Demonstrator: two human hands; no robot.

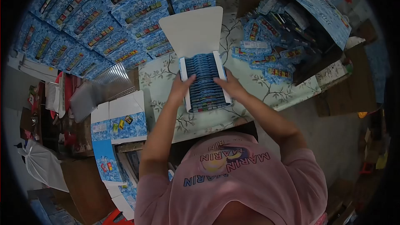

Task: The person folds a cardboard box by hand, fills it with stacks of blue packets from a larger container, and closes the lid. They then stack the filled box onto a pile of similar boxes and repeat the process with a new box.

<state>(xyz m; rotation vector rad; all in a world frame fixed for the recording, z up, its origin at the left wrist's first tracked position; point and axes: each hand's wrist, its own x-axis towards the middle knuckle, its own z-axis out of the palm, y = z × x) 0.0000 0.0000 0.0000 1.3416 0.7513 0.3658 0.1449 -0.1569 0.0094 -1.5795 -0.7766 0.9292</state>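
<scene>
An open box (186, 95) stands on the flower-patterned tablecloth (160, 73), its white lid flap (193, 31) raised at the far side. Inside it, blue packets (203, 75) form a tight row from back to front. My left hand (180, 88) grips the box's left wall, thumb over the edge towards the packets. On the right wall lies my right hand (231, 86), its thumb also reaching over the inner edge. Fingers on the outer sides of the box are mostly hidden.
Stacked blue boxes (100, 21) fill the back left. At the right, loose blue packets (266, 50) spill from a tipped carton (308, 16). Clear plastic sheets (89, 100) and flat unfolded boxes (118, 123) lie to the left. The table's front edge is near my body.
</scene>
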